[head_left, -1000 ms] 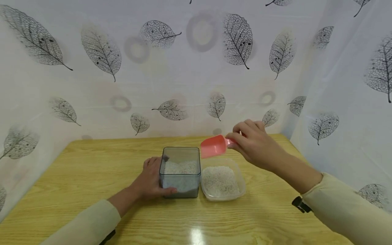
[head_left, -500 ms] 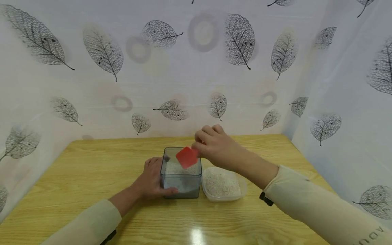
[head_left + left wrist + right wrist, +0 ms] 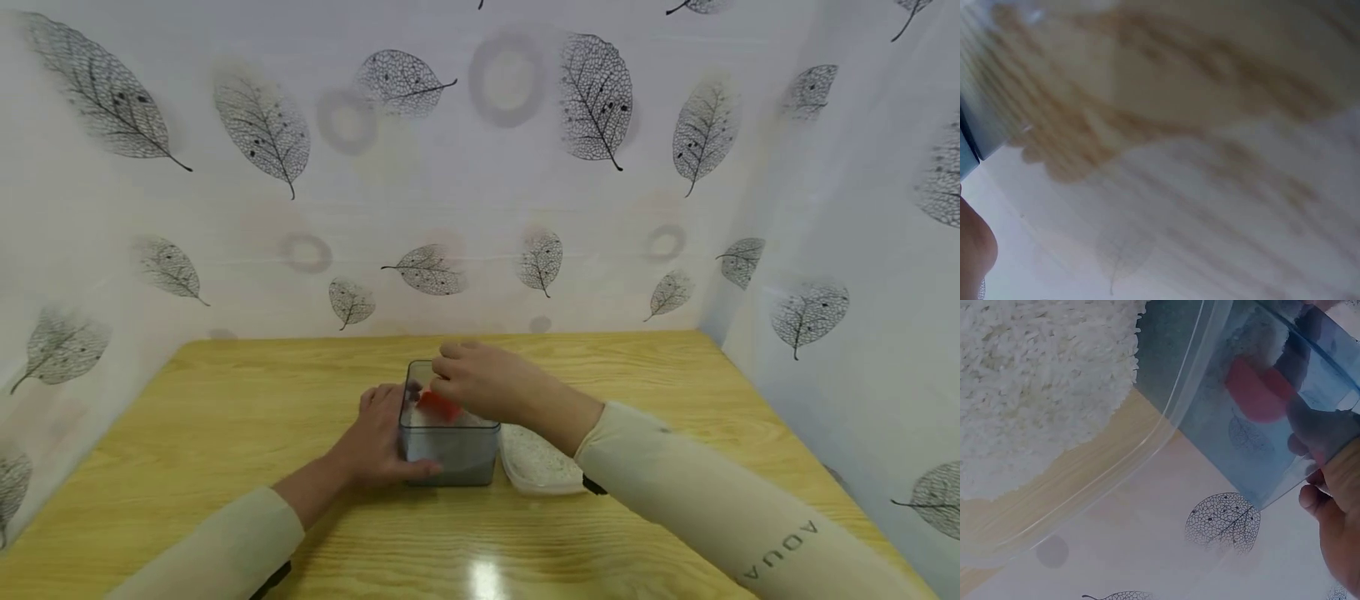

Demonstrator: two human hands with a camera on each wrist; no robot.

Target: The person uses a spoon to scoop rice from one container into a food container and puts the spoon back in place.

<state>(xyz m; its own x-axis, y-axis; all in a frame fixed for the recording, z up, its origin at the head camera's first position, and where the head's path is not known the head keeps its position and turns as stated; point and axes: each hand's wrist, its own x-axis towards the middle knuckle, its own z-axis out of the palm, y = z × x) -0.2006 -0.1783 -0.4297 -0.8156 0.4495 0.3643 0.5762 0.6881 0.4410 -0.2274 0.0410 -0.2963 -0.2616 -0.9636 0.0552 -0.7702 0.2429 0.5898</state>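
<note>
My right hand (image 3: 495,385) grips the handle of a red scoop (image 3: 437,407) over the open top of a tinted clear square container (image 3: 453,458). In the right wrist view the scoop (image 3: 1260,394) shows through the container's wall, tilted close to the white rice inside. My left hand (image 3: 378,440) holds the container at its left side, thumb along the front and fingers toward the back. Right beside it is a shallow clear plastic tub (image 3: 536,485) heaped with rice (image 3: 1035,381), partly hidden by my right forearm.
Both containers stand on a yellow wood-grain table (image 3: 247,417). A white curtain with a grey leaf print (image 3: 510,200) hangs behind the table and along its sides. The left wrist view is mostly blurred.
My right hand has carried the scoop leftward from above the tub to the square container, then lowered and tipped it into the opening. My left hand has kept its hold.
</note>
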